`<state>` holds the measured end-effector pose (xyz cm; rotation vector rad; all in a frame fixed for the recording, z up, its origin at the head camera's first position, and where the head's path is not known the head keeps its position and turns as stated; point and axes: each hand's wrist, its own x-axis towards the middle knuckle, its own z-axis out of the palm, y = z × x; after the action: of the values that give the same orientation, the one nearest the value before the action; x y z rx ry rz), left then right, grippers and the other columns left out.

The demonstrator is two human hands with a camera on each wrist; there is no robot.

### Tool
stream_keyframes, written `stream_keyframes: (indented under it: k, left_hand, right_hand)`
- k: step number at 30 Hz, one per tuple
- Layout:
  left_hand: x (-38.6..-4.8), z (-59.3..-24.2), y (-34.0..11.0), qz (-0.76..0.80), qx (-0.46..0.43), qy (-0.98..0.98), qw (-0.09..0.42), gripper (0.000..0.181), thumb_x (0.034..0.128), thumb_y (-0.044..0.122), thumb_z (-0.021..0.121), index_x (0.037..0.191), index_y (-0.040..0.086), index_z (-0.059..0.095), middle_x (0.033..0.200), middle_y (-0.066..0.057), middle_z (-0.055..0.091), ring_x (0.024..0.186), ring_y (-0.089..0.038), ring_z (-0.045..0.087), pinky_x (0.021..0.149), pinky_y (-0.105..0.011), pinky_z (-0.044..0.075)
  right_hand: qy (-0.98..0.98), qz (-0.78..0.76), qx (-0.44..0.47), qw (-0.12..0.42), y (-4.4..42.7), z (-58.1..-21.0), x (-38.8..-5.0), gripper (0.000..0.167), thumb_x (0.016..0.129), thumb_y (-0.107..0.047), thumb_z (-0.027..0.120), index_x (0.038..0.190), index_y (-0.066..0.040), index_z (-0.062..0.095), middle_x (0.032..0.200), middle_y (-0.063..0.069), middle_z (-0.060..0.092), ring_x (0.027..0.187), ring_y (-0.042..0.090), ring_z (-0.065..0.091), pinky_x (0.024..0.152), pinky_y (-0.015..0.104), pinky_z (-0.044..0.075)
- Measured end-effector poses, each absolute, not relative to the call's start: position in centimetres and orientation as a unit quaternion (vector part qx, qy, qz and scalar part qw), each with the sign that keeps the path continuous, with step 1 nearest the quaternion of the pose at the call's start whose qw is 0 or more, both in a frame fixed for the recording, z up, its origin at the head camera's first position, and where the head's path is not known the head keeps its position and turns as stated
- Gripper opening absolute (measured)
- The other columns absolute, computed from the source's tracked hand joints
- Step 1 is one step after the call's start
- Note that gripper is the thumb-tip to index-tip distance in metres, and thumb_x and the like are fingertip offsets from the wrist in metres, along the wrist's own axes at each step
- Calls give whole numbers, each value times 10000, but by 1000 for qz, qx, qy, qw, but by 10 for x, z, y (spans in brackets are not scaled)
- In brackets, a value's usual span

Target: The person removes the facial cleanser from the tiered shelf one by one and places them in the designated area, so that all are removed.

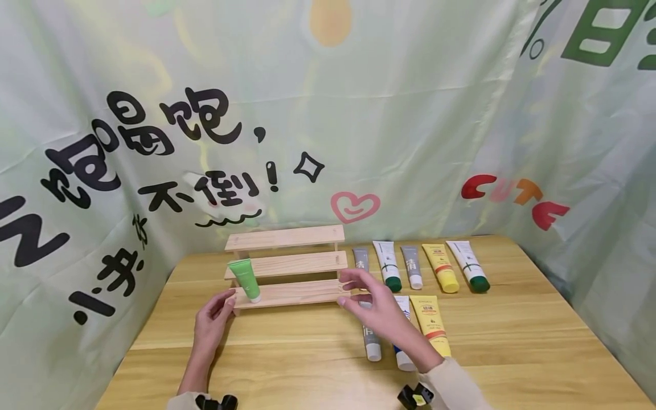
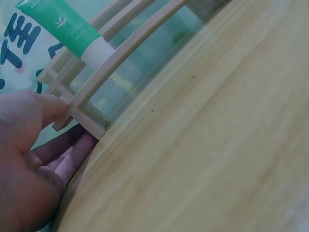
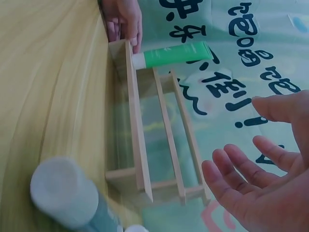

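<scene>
A three-step wooden rack (image 1: 297,292) stands on the table. My left hand (image 1: 210,323) grips its left end; in the left wrist view the thumb is at the lowest step and the fingers are by the side leg. A green squeeze tube (image 1: 246,279) stands cap down at the left of the lowest step, tilted slightly to the left. It shows in the right wrist view too, as a green tube (image 3: 176,54) with a white cap. My right hand (image 1: 379,304) hovers by the rack's right end with fingers spread and nothing held. In the right wrist view this hand (image 3: 270,169) is apart from the rack.
Right of the rack lie tubes in two rows. The back row has grey tubes (image 1: 411,266), white-and-green tubes (image 1: 468,265) and a yellow tube (image 1: 441,266). My right arm partly covers the front row, with another yellow tube (image 1: 429,319). A printed curtain (image 1: 410,142) hangs behind the table.
</scene>
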<state>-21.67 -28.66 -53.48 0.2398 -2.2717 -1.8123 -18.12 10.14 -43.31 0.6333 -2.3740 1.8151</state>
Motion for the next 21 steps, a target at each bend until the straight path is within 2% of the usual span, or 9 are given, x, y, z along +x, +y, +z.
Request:
stream_keyframes:
  k: [2,7,14,21]
  left_hand:
    - [-216,-536,-287,-619,80,-772,118,361,1038,186,634,1357,16,636,1397,-170,601,935,-42,612,810,-118,540]
    - [-214,-538,-287,-621,74,-771,123,358,1038,182,634,1354,13,636,1390,-174,604,951,-84,628,813,-133,550]
    - [-213,-538,-285,-622,75,-770,123,359,1038,193,635,1347,9,639,1382,-180,607,969,-98,637,822,-146,558]
    - [-212,-535,-284,-622,73,-769,127,359,1041,209,633,1335,3,644,1366,-192,613,953,-66,634,821,-146,558]
  right_hand:
    - [-770,601,209,38,96,-432,-182,473,935,-144,778,1368,-122,589,1276,55,638,1181,315,613,965,457,566]
    - [-763,609,215,36,82,-437,-184,477,927,-130,782,1362,-165,590,1291,38,642,1189,280,618,965,434,570]
    - [-747,624,229,28,63,-440,-185,487,940,-161,773,1384,-185,573,1308,23,634,1210,331,605,978,494,555]
    - [-731,642,230,18,42,-435,-189,480,932,-158,779,1364,-234,585,1289,-32,644,1193,219,610,996,488,546]
